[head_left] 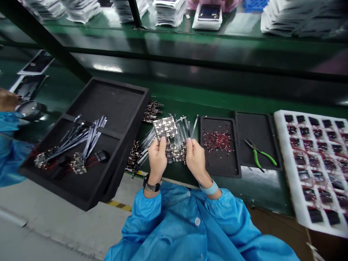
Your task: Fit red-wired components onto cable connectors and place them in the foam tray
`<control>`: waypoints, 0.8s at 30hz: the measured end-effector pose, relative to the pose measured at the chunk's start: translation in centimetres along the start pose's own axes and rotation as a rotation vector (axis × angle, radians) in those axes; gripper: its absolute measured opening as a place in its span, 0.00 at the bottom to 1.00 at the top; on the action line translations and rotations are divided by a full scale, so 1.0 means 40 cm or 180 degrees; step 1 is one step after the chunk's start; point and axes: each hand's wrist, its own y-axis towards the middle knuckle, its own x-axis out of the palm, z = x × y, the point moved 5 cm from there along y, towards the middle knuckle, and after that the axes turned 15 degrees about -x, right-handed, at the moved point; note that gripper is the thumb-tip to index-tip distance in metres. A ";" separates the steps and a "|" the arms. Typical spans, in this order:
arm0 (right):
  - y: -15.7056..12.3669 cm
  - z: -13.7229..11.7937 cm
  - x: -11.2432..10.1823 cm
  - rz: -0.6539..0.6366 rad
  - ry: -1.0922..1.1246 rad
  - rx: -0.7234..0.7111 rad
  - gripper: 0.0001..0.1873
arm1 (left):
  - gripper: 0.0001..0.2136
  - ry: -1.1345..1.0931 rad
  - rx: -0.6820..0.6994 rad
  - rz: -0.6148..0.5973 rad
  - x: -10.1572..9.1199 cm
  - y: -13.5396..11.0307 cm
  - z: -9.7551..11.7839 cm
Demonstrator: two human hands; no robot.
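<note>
My left hand is closed, pinching the lower edge of a circuit board panel between thumb and fingers, tilted up above the bench. Fingers together, my right hand grips what looks like a flat ribbon cable, whose end sticks up past the thumb. Beneath and between both hands lie more circuit boards, partly hidden by the fingers. Loose flat cables and stacked boards are spread on the bench to the left of my left hand.
A large black tray with cabled boards stands at left. On the right are a small tray of red wires, green-handled pliers on another tray and a white foam tray of black parts. A co-worker's sleeve shows far left.
</note>
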 end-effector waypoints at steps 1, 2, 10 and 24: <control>0.002 -0.001 0.006 -0.0187 -0.0150 -0.0037 0.21 | 0.17 -0.0037 -0.0020 -0.0031 -0.008 0.002 0.007; 0.004 -0.004 0.012 -0.0368 -0.0333 -0.0084 0.20 | 0.17 -0.0082 -0.0034 -0.0043 -0.015 0.003 0.013; 0.001 -0.020 0.019 -0.0916 -0.1368 -0.0160 0.16 | 0.18 -0.0394 -0.0178 0.0002 -0.067 -0.008 0.031; 0.047 -0.054 -0.022 -0.0285 0.1270 0.0133 0.25 | 0.16 0.0176 -0.0162 -0.0685 -0.021 -0.031 -0.002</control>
